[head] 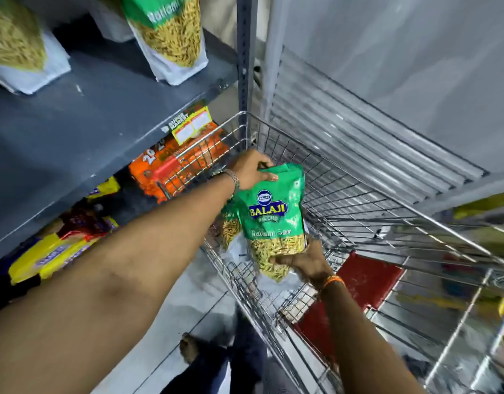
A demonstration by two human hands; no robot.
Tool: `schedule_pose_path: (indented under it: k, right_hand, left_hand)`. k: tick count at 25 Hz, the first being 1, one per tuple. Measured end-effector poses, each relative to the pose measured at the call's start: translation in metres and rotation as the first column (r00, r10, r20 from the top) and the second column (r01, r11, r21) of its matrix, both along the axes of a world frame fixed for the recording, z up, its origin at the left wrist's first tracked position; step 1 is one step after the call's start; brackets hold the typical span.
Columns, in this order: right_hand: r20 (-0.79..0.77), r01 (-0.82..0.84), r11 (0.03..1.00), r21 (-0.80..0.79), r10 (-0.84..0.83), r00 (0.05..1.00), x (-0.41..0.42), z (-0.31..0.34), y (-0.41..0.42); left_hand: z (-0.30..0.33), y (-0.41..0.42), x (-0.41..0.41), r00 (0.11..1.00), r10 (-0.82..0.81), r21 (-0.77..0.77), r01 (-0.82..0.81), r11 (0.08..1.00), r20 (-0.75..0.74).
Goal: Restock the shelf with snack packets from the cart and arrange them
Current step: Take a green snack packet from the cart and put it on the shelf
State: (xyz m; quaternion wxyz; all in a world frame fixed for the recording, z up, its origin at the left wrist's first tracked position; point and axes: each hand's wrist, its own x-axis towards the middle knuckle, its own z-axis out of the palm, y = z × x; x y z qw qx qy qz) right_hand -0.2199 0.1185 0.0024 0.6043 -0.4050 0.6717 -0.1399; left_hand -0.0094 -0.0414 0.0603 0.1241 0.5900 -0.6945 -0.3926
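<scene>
A green snack packet (273,217) with yellow sev showing through its lower half hangs upright over the wire cart (387,223). My left hand (252,166) pinches its top edge. My right hand (304,261) grips its bottom from below. A second packet of the same kind (230,228) lies in the cart just behind and left of it, partly hidden. On the dark shelf (97,109) at upper left stand two more of these packets (168,35), (15,44).
The shelf below holds orange packs (171,166) and yellow packs (46,257). A price label (192,125) hangs on the shelf edge. A grey upright post (245,52) meets the cart's corner. My foot (189,348) is on the floor beside the cart. A red panel (367,277) shows through the wire.
</scene>
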Motion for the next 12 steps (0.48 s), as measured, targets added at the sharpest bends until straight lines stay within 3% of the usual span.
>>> schedule_pose_path:
  k: [4,7,8,10,12]
  right_hand:
    - [0.306,0.023,0.998,-0.063,-0.003,0.952,0.000,0.042,-0.009]
    - [0.353,0.001,0.985,-0.172,0.061,0.933,0.003,0.064,-0.022]
    - [0.358,-0.003,0.981,-0.195,0.074,0.931,0.006,0.071,-0.027]
    - [0.379,-0.010,0.964,-0.265,0.114,0.918,0.016,0.090,-0.038]
    - [0.395,-0.011,0.939,-0.345,0.156,0.905,0.036,0.113,-0.053]
  left_hand:
    - [0.048,0.000,0.040,0.999,0.028,-0.002,-0.028,1.000,0.023]
    - [0.068,0.008,0.065,0.952,0.243,0.005,-0.247,0.969,-0.184]
    - [0.073,0.016,0.067,0.881,0.337,0.052,-0.339,0.939,-0.334]
    - [0.083,0.033,0.074,0.639,0.499,0.212,-0.473,0.855,-0.586]
    - [0.099,0.048,0.081,0.387,0.577,0.365,-0.495,0.788,-0.719]
